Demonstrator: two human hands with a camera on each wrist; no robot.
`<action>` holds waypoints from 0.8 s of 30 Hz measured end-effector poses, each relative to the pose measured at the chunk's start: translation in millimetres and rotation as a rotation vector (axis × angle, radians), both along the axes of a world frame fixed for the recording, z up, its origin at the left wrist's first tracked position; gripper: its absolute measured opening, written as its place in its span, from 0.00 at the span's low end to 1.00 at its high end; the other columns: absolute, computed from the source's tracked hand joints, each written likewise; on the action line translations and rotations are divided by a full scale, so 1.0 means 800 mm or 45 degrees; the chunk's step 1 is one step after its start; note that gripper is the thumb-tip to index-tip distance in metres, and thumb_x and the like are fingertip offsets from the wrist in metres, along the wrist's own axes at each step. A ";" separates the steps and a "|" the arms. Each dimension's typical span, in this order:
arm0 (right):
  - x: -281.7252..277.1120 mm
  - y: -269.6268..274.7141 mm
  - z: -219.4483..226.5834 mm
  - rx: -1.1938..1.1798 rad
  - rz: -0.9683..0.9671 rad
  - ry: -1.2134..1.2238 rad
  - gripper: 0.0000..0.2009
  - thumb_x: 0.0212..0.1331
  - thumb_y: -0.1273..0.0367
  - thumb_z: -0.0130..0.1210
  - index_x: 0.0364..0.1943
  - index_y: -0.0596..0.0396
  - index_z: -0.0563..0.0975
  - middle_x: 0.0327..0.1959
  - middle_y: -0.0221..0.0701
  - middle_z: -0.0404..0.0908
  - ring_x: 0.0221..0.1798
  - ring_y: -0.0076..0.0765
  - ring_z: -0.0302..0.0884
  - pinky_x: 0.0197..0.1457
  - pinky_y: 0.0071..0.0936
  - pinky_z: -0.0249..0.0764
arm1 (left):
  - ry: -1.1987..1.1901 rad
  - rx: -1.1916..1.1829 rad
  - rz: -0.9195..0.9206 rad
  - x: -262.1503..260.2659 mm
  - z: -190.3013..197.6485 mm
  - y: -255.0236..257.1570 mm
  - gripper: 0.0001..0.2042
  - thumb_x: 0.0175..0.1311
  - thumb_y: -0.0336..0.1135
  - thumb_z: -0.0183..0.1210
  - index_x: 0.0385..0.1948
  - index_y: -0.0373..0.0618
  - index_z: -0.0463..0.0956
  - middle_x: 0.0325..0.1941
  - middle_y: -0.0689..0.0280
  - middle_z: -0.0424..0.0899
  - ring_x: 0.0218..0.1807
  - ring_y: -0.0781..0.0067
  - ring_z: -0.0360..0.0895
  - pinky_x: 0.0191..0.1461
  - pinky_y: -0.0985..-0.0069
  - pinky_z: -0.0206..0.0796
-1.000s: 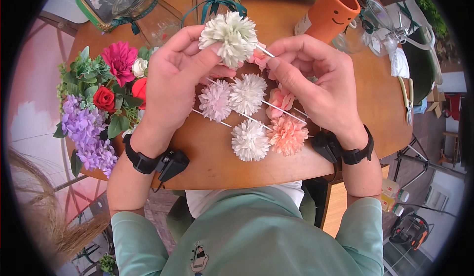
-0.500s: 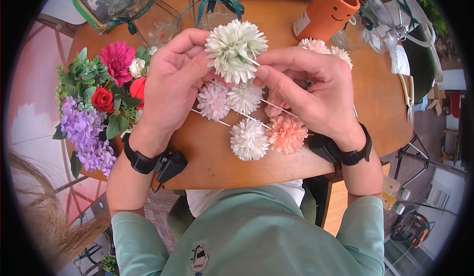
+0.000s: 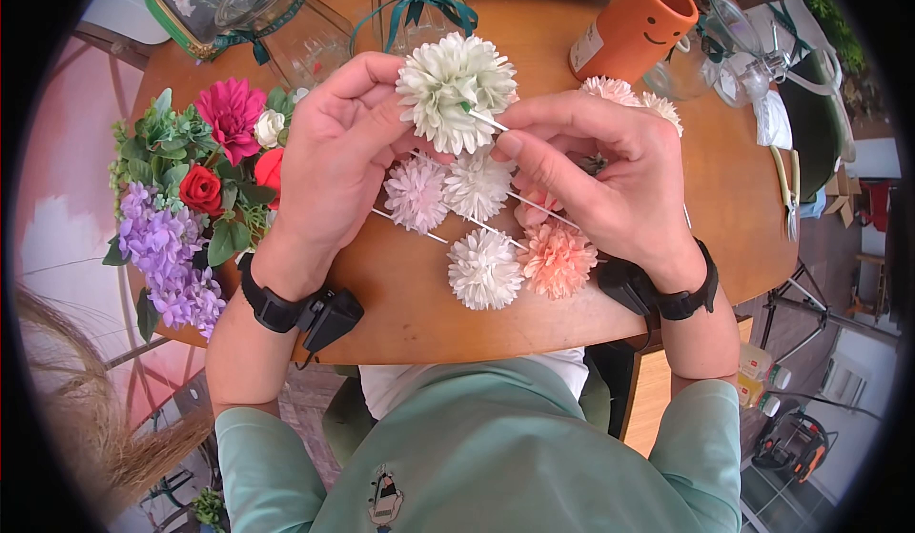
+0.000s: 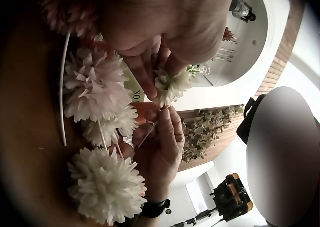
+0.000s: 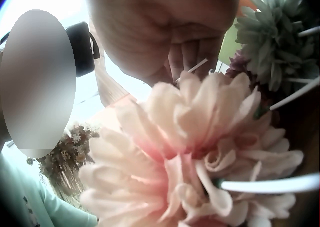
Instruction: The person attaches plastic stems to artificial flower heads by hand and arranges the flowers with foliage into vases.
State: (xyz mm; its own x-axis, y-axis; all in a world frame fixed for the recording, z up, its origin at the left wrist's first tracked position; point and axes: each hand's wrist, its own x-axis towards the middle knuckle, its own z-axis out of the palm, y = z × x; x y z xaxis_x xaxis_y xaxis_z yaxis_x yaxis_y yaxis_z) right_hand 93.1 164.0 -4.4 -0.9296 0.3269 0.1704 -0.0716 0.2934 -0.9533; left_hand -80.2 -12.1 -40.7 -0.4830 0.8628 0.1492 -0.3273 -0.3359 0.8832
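Note:
My left hand [image 3: 335, 157] holds a creamy white artificial flower [image 3: 450, 76] by its head, above the middle of the table. The bloom is tilted so that its green base shows. From that base runs a short white stem [image 3: 487, 120], pinched between the thumb and forefinger of my right hand [image 3: 615, 171]. In the left wrist view both hands meet at the pale flower [image 4: 171, 85]. Below them lie a lilac-pink flower [image 3: 416, 196], two white flowers [image 3: 484, 269] and a coral flower [image 3: 557, 261] with white stems. A large peach flower [image 5: 185, 152] fills the right wrist view.
A mixed bouquet [image 3: 157, 238] lies on the left. Glass vases with green ribbons [image 3: 416, 1] stand at the back. An orange cup with a smiling face [image 3: 637, 33] stands back right, pale pink flowers [image 3: 610, 89] before it. Pliers [image 3: 789, 190] lie near the right edge.
The white flower has tipped and shifted slightly right, exposing its base. My right fingers have moved left and slightly down along the stem, closer to the bloom; pale pink flowers behind the hand now show.

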 end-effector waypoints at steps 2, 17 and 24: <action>0.000 0.000 0.000 -0.006 0.027 -0.048 0.09 0.69 0.77 0.64 0.49 0.67 0.85 0.33 0.33 0.90 0.30 0.20 0.86 0.30 0.19 0.83 | -0.006 0.010 0.009 0.001 0.000 0.000 0.11 0.79 0.28 0.53 0.57 0.34 0.74 0.54 0.54 0.87 0.52 0.64 0.88 0.52 0.65 0.85; 0.001 -0.005 0.003 -0.077 0.002 -0.037 0.08 0.69 0.74 0.61 0.44 0.67 0.85 0.26 0.30 0.87 0.26 0.23 0.88 0.26 0.20 0.78 | 0.304 -0.012 0.223 0.016 0.008 0.000 0.10 0.77 0.25 0.59 0.53 0.31 0.76 0.49 0.58 0.89 0.48 0.76 0.86 0.52 0.77 0.80; 0.001 -0.004 0.008 -0.215 0.021 -0.133 0.08 0.70 0.74 0.60 0.46 0.68 0.84 0.29 0.30 0.88 0.26 0.19 0.83 0.30 0.21 0.80 | 0.520 -0.072 0.278 0.029 0.015 -0.004 0.11 0.74 0.20 0.61 0.54 0.30 0.77 0.52 0.57 0.88 0.55 0.71 0.86 0.59 0.74 0.79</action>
